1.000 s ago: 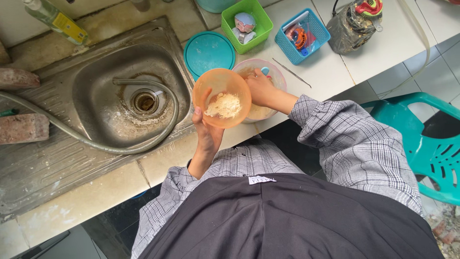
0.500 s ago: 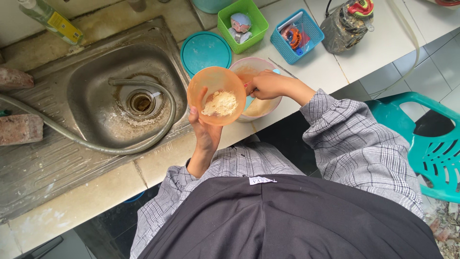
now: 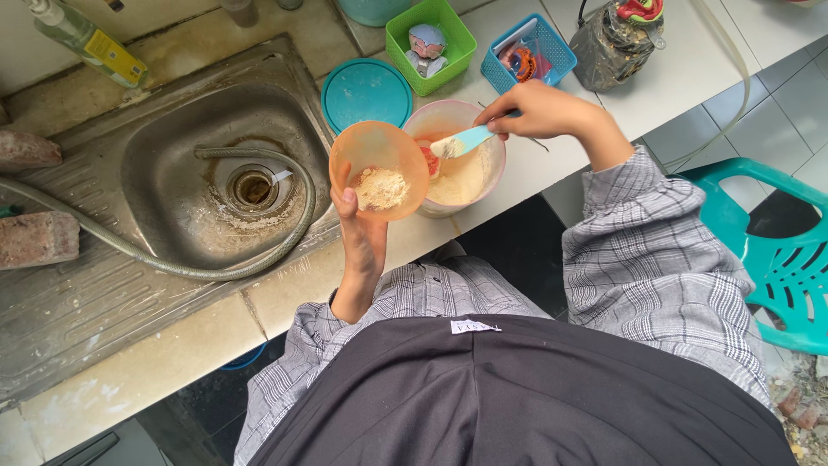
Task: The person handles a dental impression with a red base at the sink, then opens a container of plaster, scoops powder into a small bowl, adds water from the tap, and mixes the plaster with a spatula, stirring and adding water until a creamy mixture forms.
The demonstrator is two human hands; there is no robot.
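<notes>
My left hand (image 3: pixel 360 231) holds a small orange bowl (image 3: pixel 377 169) tilted toward me, with a heap of pale powder in it. Just right of it, a larger pinkish tub (image 3: pixel 460 155) on the counter holds more pale powder and something red. My right hand (image 3: pixel 539 112) grips a light blue spoon (image 3: pixel 463 141) whose bowl, loaded with powder, hangs over the tub near the orange bowl's rim.
A steel sink (image 3: pixel 226 181) with a grey hose (image 3: pixel 172 263) lies to the left, bricks (image 3: pixel 36 239) on its drainboard. Behind the tub are a teal lid (image 3: pixel 366 91), a green basket (image 3: pixel 429 43), a blue basket (image 3: pixel 528 53) and a dark jar (image 3: pixel 614 43). A teal plastic chair (image 3: pixel 776 259) stands right.
My right hand has drawn back to the right and lifted the blue spoon out of the orange bowl, over the pinkish tub. The orange bowl stays in my left hand.
</notes>
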